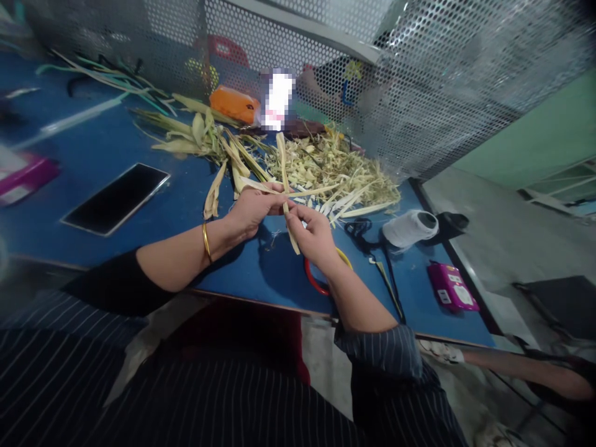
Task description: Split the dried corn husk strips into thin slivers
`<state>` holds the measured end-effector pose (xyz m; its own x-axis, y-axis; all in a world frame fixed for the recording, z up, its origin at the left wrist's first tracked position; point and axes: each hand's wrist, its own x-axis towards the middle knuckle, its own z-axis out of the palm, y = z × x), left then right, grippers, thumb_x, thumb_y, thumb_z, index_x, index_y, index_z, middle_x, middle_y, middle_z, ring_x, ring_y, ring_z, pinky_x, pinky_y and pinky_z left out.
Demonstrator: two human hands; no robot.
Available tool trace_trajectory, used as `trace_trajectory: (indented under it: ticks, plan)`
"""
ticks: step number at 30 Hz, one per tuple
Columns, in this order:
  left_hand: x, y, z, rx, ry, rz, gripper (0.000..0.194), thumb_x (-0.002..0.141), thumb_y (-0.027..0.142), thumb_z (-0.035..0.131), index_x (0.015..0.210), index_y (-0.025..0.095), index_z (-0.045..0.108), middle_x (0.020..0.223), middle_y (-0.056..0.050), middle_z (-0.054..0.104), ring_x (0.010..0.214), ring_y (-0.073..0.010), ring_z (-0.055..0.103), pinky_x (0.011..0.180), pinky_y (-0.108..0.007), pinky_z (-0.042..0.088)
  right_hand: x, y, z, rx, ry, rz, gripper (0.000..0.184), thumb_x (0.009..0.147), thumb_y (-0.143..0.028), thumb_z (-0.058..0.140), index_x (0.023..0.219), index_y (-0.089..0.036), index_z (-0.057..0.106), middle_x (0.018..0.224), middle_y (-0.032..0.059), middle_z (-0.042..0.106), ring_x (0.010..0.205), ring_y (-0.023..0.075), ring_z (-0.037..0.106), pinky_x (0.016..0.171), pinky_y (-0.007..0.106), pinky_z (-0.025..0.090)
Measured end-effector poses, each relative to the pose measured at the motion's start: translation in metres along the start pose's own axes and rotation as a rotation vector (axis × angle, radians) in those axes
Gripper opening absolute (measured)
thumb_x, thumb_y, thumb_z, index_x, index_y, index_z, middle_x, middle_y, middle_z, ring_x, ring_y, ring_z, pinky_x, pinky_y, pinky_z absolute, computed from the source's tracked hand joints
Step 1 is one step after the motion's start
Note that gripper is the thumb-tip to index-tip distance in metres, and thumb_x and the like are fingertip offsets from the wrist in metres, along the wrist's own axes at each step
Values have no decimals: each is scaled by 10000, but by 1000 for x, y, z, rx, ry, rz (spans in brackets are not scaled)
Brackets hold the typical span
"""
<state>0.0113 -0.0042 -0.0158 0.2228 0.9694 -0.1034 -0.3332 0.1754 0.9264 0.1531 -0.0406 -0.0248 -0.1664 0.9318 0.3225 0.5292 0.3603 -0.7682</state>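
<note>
Above the blue table, my left hand point(256, 208) pinches pale corn husk strips point(282, 162) where they cross, one running up and others out to the sides. My right hand point(311, 231) is closed close beside it, thumb and fingers on the lower end of the upright strip, which hangs down past the fingertips. Beyond both hands spreads a heap of shredded husk point(335, 161). Whole dried husks point(200, 136) lie to its left. Beneath my right wrist sits a red and yellow ring point(316, 279), partly hidden by the arm.
A white thread spool point(410, 228) and a purple packet point(451, 287) are at the right. A dark phone point(116, 197) lies on the left. An orange packet point(234, 104) and a lit, blurred-out screen point(279, 99) stand before the perforated metal panel point(326, 74). Another person's arm point(521, 369) shows at lower right.
</note>
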Motion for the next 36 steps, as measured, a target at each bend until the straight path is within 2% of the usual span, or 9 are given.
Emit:
trace_trajectory:
  ticks: [9,14,19,21,23,25,29,31,36]
  plan:
    - [8,-6,-1,-43,22,24,192,681,129,715,750,143,536,690,-3,671,626,-117,663,698,-273,555,4,3,-4,-34,-36,-55,290,869,-353,455,618,-216,405,614,-27,427,608,122,405,629,270,329]
    - [11,5,-10,-2,-100,-67,223,686,142,725,849,138,572,782,-63,728,749,-153,707,814,-309,551,3,6,-5,-152,9,88,253,868,-348,476,653,-215,476,597,-25,508,564,123,431,597,269,324]
    - [7,9,-13,-26,-168,-88,483,555,-70,513,990,137,559,894,-89,755,897,-180,716,835,-298,535,2,11,-3,105,-35,196,178,903,-387,468,807,-238,473,661,-39,608,472,110,495,552,261,383]
    - [6,7,-13,-37,-208,-90,565,518,-88,472,1030,130,570,931,-97,757,923,-198,717,836,-310,540,2,10,-5,46,26,165,228,911,-399,472,756,-233,491,608,-38,565,477,113,473,549,262,366]
    - [6,8,-15,-33,-248,-104,577,546,-83,520,1080,121,596,963,-112,755,924,-220,722,837,-327,549,2,8,-9,-61,125,111,265,914,-377,478,700,-226,510,564,-33,515,515,121,452,562,264,342]
    - [8,12,-19,-44,-292,-126,531,600,-32,598,1108,121,625,992,-131,749,922,-249,726,819,-348,562,2,5,-14,-95,159,59,259,919,-366,478,709,-224,534,562,-30,489,544,127,440,573,265,332]
    - [11,26,-25,-54,-375,-246,286,699,186,654,974,121,701,1004,-165,740,926,-310,721,666,-352,582,1,2,-20,-99,92,-11,260,931,-375,469,743,-221,563,566,-31,469,543,125,424,578,263,332]
    - [11,29,-25,37,-345,-242,240,713,281,699,895,126,718,948,-158,747,877,-297,727,612,-315,571,1,1,-21,-131,42,-23,263,932,-371,465,738,-219,558,566,-29,469,544,124,420,576,260,322]
    - [8,17,-21,322,-189,-59,266,666,332,808,805,118,735,772,-111,743,652,-186,707,532,-225,503,1,0,-18,-258,-63,-17,268,932,-358,447,717,-220,530,570,-20,497,540,126,418,568,260,285]
